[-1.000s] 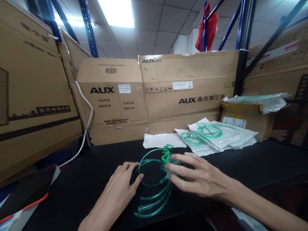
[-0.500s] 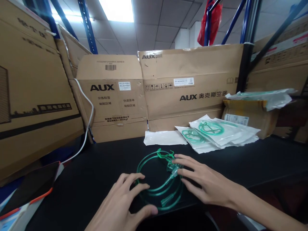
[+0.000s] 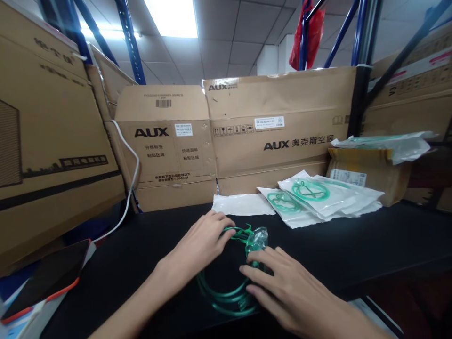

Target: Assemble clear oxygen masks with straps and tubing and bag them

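Can see left hand [image 3: 208, 238] half closed, left of the clear mask [image 3: 260, 238], fingertips at the green tubing [image 3: 228, 297]; cannot tell whether pinched. Can see right hand [image 3: 284, 278] with fingers parted and bent, at the near side of the mask; cannot confirm a firm hold. Can place tubing in loose loops on the black table [image 3: 141, 268], left of and nearer than the mask. Might spring wide on release, from stiffness in the loops. Might slip off, from lying nearer the table edge than the mask. Might tangle with the green strap [image 3: 243, 233], bunched just left of the mask. Unlikely to foul the white packets [image 3: 330, 205], beyond and right of the mask.
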